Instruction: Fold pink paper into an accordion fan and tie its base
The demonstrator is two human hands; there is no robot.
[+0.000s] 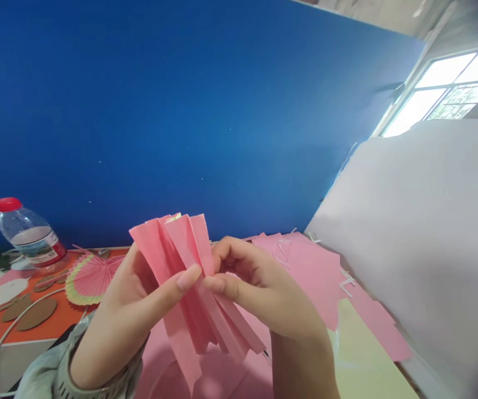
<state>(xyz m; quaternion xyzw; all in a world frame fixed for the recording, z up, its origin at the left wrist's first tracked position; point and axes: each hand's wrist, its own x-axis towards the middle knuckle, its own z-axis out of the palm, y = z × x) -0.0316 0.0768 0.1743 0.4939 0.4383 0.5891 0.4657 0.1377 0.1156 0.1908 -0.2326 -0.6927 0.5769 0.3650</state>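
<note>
A sheet of pink paper (197, 316), folded into accordion pleats, is held up in front of me between both hands. My left hand (143, 299) grips it from the left, thumb pressed across the front of the pleats and fingers hidden behind. On the right edge, my right hand (255, 277) pinches a pleat between thumb and curled index finger. The pleats spread apart toward the bottom, and a bit of pale green shows at their top. Beneath the hands lie flat pink sheets.
Left stand a red-capped plastic bottle (35, 235), a round pleated pink fan with yellow-green rim (91, 280), cardboard discs (37, 314) and a white cable (10, 332). Pink sheets (305, 271) and a pale yellow sheet (364, 354) lie right. A blue panel (181, 111) rises behind.
</note>
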